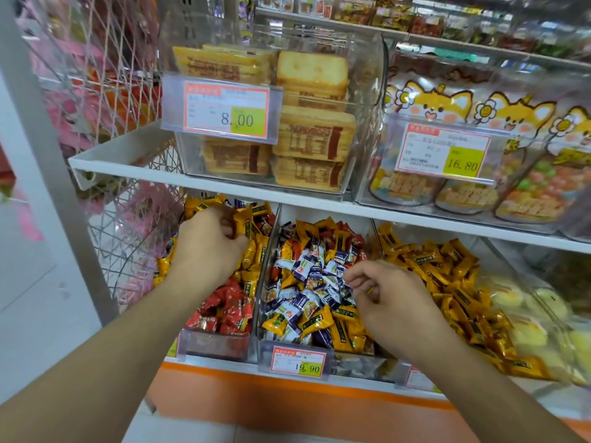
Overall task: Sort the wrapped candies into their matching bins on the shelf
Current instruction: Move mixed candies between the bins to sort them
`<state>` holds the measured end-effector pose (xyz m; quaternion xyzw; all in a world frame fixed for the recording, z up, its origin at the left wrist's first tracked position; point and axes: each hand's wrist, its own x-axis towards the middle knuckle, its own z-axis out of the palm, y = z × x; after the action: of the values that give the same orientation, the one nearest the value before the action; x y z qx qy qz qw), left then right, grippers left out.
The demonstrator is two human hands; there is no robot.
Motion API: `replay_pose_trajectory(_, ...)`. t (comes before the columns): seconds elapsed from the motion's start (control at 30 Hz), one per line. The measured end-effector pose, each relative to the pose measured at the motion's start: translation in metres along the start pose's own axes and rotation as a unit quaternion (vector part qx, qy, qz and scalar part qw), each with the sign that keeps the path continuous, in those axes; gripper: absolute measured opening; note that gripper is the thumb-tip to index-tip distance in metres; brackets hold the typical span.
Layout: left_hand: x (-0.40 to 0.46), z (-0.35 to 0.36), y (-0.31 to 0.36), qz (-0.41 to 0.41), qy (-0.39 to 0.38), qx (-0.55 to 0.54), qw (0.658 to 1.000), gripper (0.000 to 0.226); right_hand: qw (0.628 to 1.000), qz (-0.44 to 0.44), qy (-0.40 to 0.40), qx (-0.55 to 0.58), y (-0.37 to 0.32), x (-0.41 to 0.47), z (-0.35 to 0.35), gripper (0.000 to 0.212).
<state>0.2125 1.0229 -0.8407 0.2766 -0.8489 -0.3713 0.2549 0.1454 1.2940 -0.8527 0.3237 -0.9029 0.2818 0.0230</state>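
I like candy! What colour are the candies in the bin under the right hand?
Mostly blue-and-white candies, with yellow ones mixed in, seen from the head camera.

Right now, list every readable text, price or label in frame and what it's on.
"8.00": price tag on the clear bin of flat biscuit packs, upper shelf.
"16.80": price tag on the bin of cartoon-fox candy bags.
"19.90": price tag on the front of the middle candy bin, lower shelf.
Small print on all three tags, the partly hidden tag further right, the candy wrappers and the pack printing: too blurred to read.
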Motion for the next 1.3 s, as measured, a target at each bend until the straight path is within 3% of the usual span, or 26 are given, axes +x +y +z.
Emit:
replay_pose_trajectory(0.13,-0.019,-0.014,0.011,-0.023,-0.052,-0.143,0.988,0.034,1.000,-0.011,0.002,0.023,-0.009,0.001,0.004,0.026)
replay_pose_trajectory(0.27,-0.058,-0.016,0.044,-0.065,-0.157,-0.287,0.943,0.027,0.993,-0.040,-0.005,0.115,-0.031,-0.001,0.003,0.038)
replay_pose_trajectory(0.4,-0.080,0.002,0.062,-0.032,-0.215,-0.253,0.943,0.020,0.992,-0.069,0.024,0.101,-0.043,-0.012,-0.008,0.019)
replay_pose_trajectory(0.6,-0.085,0.024,0.073,0.004,-0.276,-0.221,0.935,0.011,0.987,-0.011,-0.004,0.160,-0.019,-0.032,-0.029,0.013)
replay_pose_trajectory(0.8,-0.086,0.035,0.077,0.039,-0.283,-0.194,0.938,0.008,0.987,0.034,0.002,0.159,-0.002,-0.031,-0.035,0.019)
replay_pose_trajectory(0.9,-0.080,0.031,0.071,0.048,-0.263,-0.175,0.947,0.007,0.986,0.099,0.051,0.125,0.023,-0.019,-0.054,0.016)
replay_pose_trajectory(0.97,-0.073,0.026,0.064,0.056,-0.234,-0.153,0.958,0.008,0.981,0.161,0.081,0.066,0.048,-0.012,-0.070,0.024)
replay_pose_trajectory(1.03,-0.064,0.021,0.052,0.074,-0.191,-0.105,0.973,0.009,0.971,0.229,0.064,-0.036,0.066,-0.011,-0.080,0.051)
replay_pose_trajectory(1.1,-0.051,0.015,0.039,0.085,-0.134,-0.038,0.987,0.011,0.956,0.268,0.042,-0.115,0.075,-0.014,-0.082,0.052)
replay_pose_trajectory(1.2,-0.033,0.005,0.020,0.073,-0.071,0.048,0.994,0.016,0.956,0.256,0.038,-0.138,0.073,-0.013,-0.073,0.052)
replay_pose_trajectory(1.3,-0.018,0.005,0.002,0.056,-0.087,0.129,0.986,0.040,0.969,0.212,0.029,-0.122,0.067,-0.011,-0.061,0.049)
